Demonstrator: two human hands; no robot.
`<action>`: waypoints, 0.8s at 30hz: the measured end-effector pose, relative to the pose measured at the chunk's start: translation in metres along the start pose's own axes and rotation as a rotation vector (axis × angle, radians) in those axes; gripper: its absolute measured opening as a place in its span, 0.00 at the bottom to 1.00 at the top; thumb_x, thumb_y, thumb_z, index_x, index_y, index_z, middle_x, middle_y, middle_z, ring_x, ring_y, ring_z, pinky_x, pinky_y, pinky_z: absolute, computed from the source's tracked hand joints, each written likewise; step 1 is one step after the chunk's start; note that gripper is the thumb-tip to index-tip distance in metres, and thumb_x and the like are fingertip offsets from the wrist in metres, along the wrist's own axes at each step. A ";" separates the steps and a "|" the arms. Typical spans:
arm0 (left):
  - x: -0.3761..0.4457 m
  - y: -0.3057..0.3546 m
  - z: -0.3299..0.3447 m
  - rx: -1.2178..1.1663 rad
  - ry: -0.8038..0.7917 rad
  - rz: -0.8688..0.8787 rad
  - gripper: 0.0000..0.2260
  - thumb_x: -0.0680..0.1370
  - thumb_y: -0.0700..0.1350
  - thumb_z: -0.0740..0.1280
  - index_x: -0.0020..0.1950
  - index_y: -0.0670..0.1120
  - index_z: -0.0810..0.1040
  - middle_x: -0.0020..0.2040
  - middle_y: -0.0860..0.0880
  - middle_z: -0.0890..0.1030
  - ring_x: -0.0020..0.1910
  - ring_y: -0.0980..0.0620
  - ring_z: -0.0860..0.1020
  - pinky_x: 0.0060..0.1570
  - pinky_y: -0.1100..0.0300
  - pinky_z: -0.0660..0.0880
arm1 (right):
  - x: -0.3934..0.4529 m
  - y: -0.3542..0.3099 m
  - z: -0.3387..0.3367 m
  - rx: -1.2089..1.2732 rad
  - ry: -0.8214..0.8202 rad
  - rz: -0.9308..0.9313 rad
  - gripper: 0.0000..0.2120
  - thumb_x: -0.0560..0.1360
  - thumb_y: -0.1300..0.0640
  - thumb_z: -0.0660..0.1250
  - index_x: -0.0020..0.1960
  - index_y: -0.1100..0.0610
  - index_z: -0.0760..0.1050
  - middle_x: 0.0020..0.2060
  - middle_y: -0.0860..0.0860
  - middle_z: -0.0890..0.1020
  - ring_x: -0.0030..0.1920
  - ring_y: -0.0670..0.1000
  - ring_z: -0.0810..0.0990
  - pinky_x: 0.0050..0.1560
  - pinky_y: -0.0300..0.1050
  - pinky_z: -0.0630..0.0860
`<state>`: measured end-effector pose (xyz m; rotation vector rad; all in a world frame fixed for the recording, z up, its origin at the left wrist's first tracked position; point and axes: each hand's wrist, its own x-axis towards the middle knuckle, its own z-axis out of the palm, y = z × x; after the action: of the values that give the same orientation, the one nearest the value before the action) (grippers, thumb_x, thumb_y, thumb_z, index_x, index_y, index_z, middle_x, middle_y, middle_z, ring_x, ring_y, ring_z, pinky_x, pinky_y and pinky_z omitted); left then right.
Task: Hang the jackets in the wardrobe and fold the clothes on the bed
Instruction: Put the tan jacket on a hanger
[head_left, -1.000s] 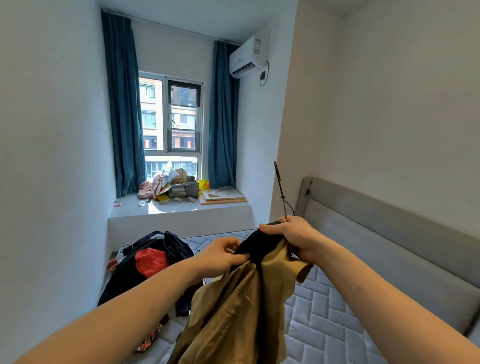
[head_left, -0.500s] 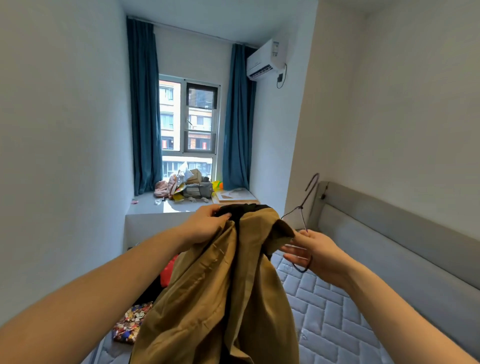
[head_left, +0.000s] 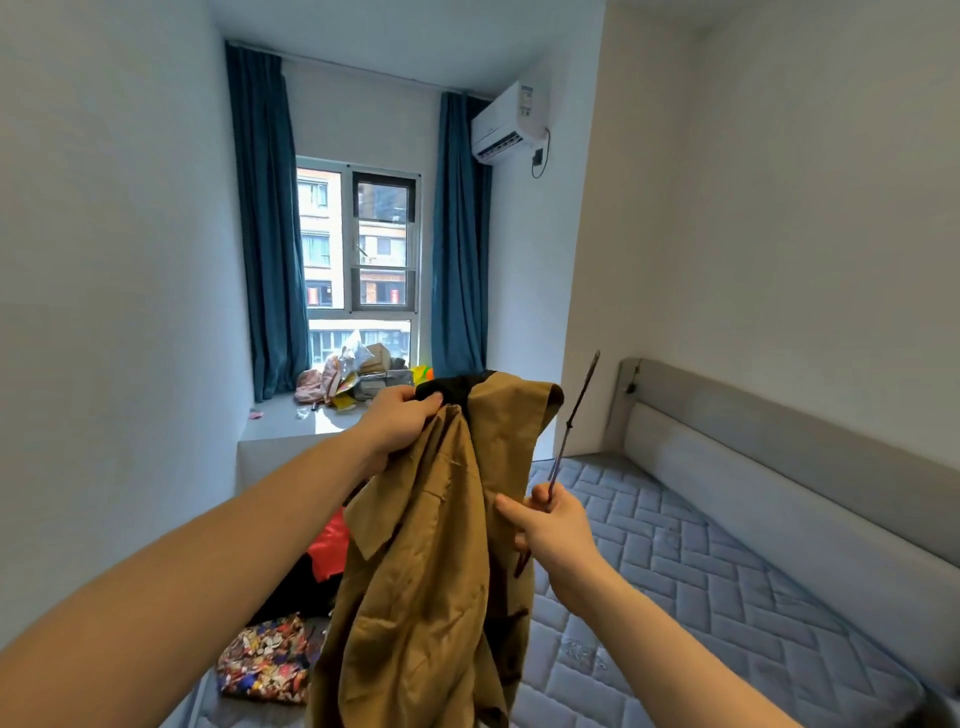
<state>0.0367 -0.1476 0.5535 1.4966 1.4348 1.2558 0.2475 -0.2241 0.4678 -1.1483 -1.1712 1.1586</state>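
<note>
Pale walls closed in a narrow bedroom, with a window (head_left: 358, 249) at the far end framed by blue curtains (head_left: 267, 228) and an air conditioner (head_left: 506, 122) mounted high on the right. Clutter (head_left: 358, 376) sat on the window ledge. Below you lay the bed (head_left: 691, 577), its quilted grey mattress bare on the right. Your left hand (head_left: 402, 418) was clenched on the dark collar of the tan jacket (head_left: 436, 561), holding it up so the fabric hung down between your arms, over the bed's left part. Your right hand (head_left: 553, 532), just beside the jacket, gripped a thin dark hanger (head_left: 574, 415), its hook pointing up. Red, dark and patterned clothes (head_left: 280, 613) were piled on the bed behind the jacket.
</note>
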 end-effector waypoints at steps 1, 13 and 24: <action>0.001 -0.002 -0.003 0.028 0.008 0.009 0.09 0.83 0.53 0.67 0.54 0.48 0.82 0.50 0.46 0.84 0.51 0.45 0.82 0.54 0.50 0.80 | 0.004 -0.004 -0.003 0.008 0.031 -0.014 0.19 0.77 0.58 0.76 0.42 0.54 0.64 0.29 0.46 0.73 0.29 0.44 0.75 0.32 0.39 0.72; -0.006 -0.037 -0.042 0.642 -0.085 0.001 0.14 0.79 0.56 0.72 0.54 0.45 0.81 0.53 0.45 0.83 0.52 0.46 0.81 0.55 0.52 0.78 | 0.026 -0.071 -0.007 -0.074 0.069 -0.216 0.16 0.80 0.59 0.71 0.41 0.52 0.66 0.32 0.48 0.71 0.35 0.49 0.70 0.43 0.43 0.70; -0.158 -0.031 0.076 0.570 -0.731 0.029 0.35 0.63 0.74 0.73 0.65 0.60 0.73 0.57 0.61 0.79 0.56 0.59 0.78 0.61 0.55 0.79 | 0.046 -0.041 0.011 0.086 0.239 0.108 0.15 0.80 0.61 0.71 0.43 0.53 0.65 0.39 0.54 0.71 0.42 0.54 0.72 0.45 0.49 0.72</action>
<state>0.1131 -0.2887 0.4752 2.0580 1.2915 0.2144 0.2408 -0.1804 0.5119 -1.2579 -0.8792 1.1073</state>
